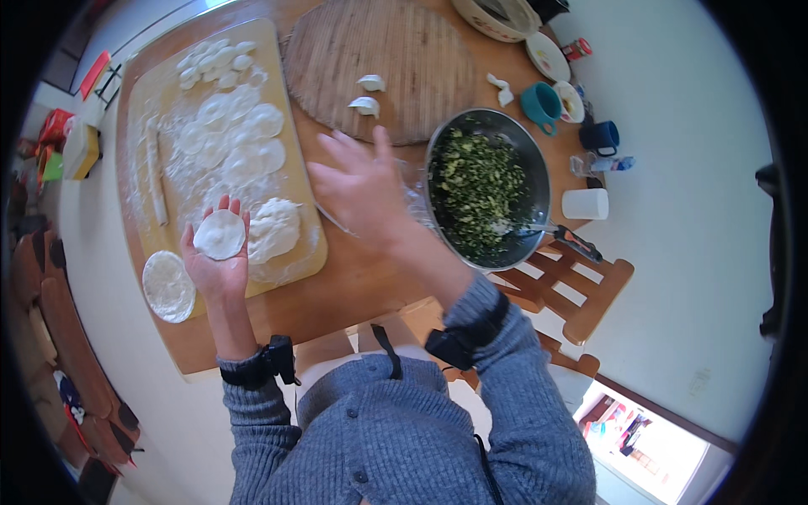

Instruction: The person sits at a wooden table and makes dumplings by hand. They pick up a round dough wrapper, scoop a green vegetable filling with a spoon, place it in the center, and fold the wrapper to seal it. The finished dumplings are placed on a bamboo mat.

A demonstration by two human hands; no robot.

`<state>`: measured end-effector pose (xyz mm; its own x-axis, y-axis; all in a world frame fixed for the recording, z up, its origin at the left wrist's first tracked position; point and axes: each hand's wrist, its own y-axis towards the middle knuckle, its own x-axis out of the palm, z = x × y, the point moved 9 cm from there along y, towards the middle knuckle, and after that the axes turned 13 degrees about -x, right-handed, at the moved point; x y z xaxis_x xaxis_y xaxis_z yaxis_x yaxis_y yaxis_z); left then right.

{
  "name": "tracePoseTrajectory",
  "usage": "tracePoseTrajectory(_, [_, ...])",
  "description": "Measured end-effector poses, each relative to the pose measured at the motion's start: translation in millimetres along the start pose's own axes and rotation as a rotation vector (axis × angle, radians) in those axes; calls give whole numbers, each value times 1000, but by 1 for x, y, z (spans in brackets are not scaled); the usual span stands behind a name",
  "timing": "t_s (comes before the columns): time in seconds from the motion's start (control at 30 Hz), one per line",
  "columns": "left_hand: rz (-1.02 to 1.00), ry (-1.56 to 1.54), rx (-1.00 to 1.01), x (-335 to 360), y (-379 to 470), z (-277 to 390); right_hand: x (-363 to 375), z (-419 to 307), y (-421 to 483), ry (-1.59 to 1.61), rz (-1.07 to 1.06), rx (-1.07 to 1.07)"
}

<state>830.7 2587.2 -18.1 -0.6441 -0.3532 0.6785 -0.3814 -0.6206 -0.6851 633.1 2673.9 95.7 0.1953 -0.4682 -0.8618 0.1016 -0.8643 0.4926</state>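
A round dough wrapper (219,235) lies flat on the upturned palm of my left hand (222,268), over the near part of a floured yellow board (303,259). Beside that hand sits a lump of dough (274,231). Fingers spread and slightly blurred, my right hand (365,189) hovers above the table between the board and a pan, holding nothing. In the pan (541,170) is chopped green filling (480,183) with a dark-handled utensil (574,243). Two folded dumplings (365,106) rest on a round slatted wooden tray (423,57).
Several flattened wrappers (233,136), small dough pieces (214,62) and a rolling pin (155,170) lie on the board. A flour dish (169,287) overlaps its near-left corner. Right of the tray stand a teal mug (541,103), a dark blue mug (600,137) and a white cup (584,204).
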Motion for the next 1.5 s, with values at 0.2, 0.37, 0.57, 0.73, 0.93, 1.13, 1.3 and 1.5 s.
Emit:
tracePoseTrajectory(0.2, [-224,-41,-234,48,-8,-98,-131,147,-196,-419,-243,431])
tracePoseTrajectory(0.37, [-363,72,-361,83,-19,-185,-144,190,-290,-533,-537,487])
tracePoseTrajectory(0.57, [-461,280,-530,114,-51,-255,-161,193,-298,-114,-354,576])
tracePoseTrajectory(0.73, [-368,350,-646,114,-58,-287,-142,188,-303,653,109,880])
tracePoseTrajectory(0.93, [-471,386,-621,126,-61,-299,-147,193,-319,511,249,774])
tracePoseTrajectory(1.13, [-438,446,-684,122,-61,-313,-137,183,-324,509,277,688])
tracePoseTrajectory(1.3, [-415,433,-713,117,-57,-322,-124,180,-339,645,298,797])
tracePoseTrajectory(1.5, [-342,466,-692,112,-53,-328,-110,175,-342,860,293,937])
